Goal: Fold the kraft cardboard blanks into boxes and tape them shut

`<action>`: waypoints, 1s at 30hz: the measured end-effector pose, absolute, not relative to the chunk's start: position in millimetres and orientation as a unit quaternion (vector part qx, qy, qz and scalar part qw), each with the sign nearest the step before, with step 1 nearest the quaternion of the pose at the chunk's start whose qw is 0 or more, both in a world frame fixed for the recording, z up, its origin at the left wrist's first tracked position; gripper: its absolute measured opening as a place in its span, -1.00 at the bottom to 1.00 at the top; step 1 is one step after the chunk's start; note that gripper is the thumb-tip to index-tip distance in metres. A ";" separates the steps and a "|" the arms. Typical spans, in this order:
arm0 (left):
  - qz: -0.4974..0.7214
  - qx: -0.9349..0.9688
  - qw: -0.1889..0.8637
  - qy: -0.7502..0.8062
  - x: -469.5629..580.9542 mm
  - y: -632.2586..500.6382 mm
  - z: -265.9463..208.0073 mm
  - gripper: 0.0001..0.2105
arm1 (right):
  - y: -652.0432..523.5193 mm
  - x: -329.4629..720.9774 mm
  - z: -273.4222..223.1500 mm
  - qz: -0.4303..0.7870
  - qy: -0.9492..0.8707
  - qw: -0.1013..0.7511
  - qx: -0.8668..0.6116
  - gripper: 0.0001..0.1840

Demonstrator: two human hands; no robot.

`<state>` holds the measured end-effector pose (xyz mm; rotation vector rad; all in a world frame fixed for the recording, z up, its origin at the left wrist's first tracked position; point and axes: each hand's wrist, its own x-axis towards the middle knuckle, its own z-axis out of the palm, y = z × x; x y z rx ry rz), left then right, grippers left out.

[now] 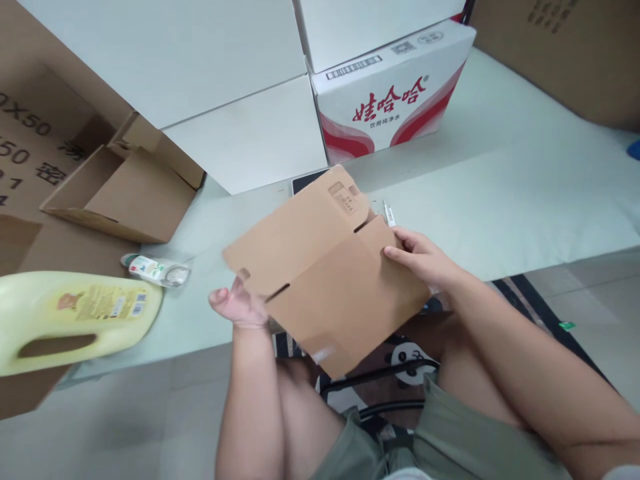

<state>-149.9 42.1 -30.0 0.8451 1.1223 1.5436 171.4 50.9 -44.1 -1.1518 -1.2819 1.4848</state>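
A brown cardboard box (345, 287) is held tilted above my lap, at the table's front edge. Its long flap (295, 233) is folded out towards the table and carries a printed label near its right end. Dark slots show along the crease. My right hand (423, 257) grips the right end, thumb on top and fingers over the edge. At the left end, my left hand (240, 303) is slightly blurred; its fingers bend around the box's edge by the notch, and its thumb sticks out to the left. Part of those fingers is hidden.
White cartons (245, 133) and a red-and-white water carton (390, 100) stand at the back of the table (540, 193). At left are an open brown box (135, 193), a clear-wrapped bottle (157, 270) and a yellow jug (80, 320). A small pale blade-like tool (389, 213) lies behind the held box.
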 end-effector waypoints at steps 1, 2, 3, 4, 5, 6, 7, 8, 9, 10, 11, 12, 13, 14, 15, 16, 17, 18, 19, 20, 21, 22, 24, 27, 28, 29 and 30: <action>0.624 0.342 0.529 0.461 -146.3 43.4 -29.5 -0.40 | 51.0 168.7 -45.7 0.587 -0.494 0.437 -0.469 -0.53; 0.602 0.335 0.550 0.472 -142.4 45.6 -29.7 -0.41 | 51.4 166.9 -47.3 0.586 -0.473 0.452 -0.479 -0.44; 0.576 0.328 0.565 0.492 -138.5 48.7 -30.8 -0.42 | 52.2 166.1 -48.6 0.588 -0.450 0.462 -0.488 -0.32; 0.552 0.317 0.573 0.517 -135.2 52.4 -32.4 -0.43 | 53.3 166.7 -49.5 0.594 -0.430 0.467 -0.495 -0.19; 0.536 0.304 0.576 0.537 -132.8 56.4 -34.4 -0.43 | 54.6 168.7 -49.9 0.602 -0.414 0.466 -0.499 -0.10; 0.534 0.291 0.573 0.549 -131.8 60.4 -36.7 -0.44 | 56.0 171.7 -49.8 0.611 -0.403 0.463 -0.500 -0.09; 0.548 0.280 0.565 0.549 -132.2 64.4 -39.1 -0.46 | 57.3 175.3 -49.3 0.619 -0.397 0.461 -0.496 -0.15; 0.574 0.272 0.553 0.540 -133.9 68.1 -41.5 -0.50 | 58.5 178.7 -48.4 0.627 -0.393 0.464 -0.486 -0.26; 0.607 0.264 0.535 0.525 -136.4 71.4 -43.9 -0.54 | 59.3 181.0 -47.4 0.636 -0.388 0.472 -0.471 -0.36; 0.640 0.257 0.516 0.508 -139.3 74.2 -46.4 -0.57 | 59.5 181.4 -46.4 0.647 -0.383 0.481 -0.451 -0.38; 0.668 0.248 0.500 0.492 -142.0 76.6 -48.8 -0.60 | 59.1 179.3 -45.5 0.658 -0.379 0.488 -0.429 -0.37; 0.688 0.238 0.490 0.481 -144.0 78.4 -51.3 -0.61 | 58.1 174.3 -44.7 0.669 -0.380 0.489 -0.411 -0.34; 0.697 0.227 0.488 0.473 -145.0 79.6 -53.6 -0.62 | 56.3 166.6 -44.2 0.678 -0.387 0.481 -0.399 -0.32; 0.700 0.217 0.493 0.470 -144.9 80.2 -55.4 -0.63 | 54.0 156.8 -43.8 0.683 -0.398 0.469 -0.394 -0.31; 0.698 0.210 0.501 0.468 -143.7 80.2 -56.7 -0.64 | 51.2 145.7 -43.3 0.685 -0.411 0.453 -0.395 -0.33; 0.694 0.204 0.508 0.467 -141.8 79.6 -57.1 -0.64 | 48.2 134.3 -42.7 0.684 -0.423 0.439 -0.401 -0.37; 0.691 0.199 0.515 0.467 -139.5 78.3 -56.5 -0.65 | 45.2 123.7 -41.8 0.681 -0.430 0.428 -0.409 -0.44; 0.690 0.194 0.520 0.465 -137.3 76.5 -54.9 -0.66 | 42.2 114.5 -40.6 0.677 -0.431 0.425 -0.419 -0.49; 0.691 0.189 0.524 0.460 -135.4 74.3 -52.3 -0.68 | 39.5 107.3 -38.8 0.673 -0.424 0.429 -0.429 -0.53; 0.696 0.184 0.530 0.448 -134.2 71.9 -48.9 -0.71 | 36.9 102.3 -36.6 0.669 -0.410 0.439 -0.437 -0.55; 0.704 0.179 0.536 0.431 -133.8 69.5 -45.0 -0.72 | 34.5 99.5 -34.0 0.666 -0.394 0.454 -0.442 -0.56; 0.712 0.172 0.545 0.409 -134.0 67.1 -41.0 -0.72 | 32.3 98.8 -31.1 0.659 -0.376 0.473 -0.447 -0.56; 0.721 0.148 0.567 0.370 -136.1 63.3 -33.8 -0.68 | 27.6 102.8 -24.8 0.638 -0.346 0.508 -0.463 -0.55; 0.713 0.100 0.604 0.342 -138.7 60.1 -26.9 -0.67 | 16.6 123.5 -15.8 0.569 -0.322 0.562 -0.507 -0.54; 0.712 0.085 0.612 0.335 -138.7 59.5 -25.4 -0.67 | 10.7 135.1 -13.6 0.537 -0.317 0.580 -0.525 -0.54; 0.712 0.074 0.617 0.328 -138.0 59.1 -24.3 -0.66 | 3.5 149.2 -11.9 0.500 -0.319 0.593 -0.545 -0.54; 0.712 0.064 0.620 0.323 -137.0 58.7 -23.2 -0.65 | -5.3 165.6 -10.7 0.460 -0.317 0.605 -0.568 -0.54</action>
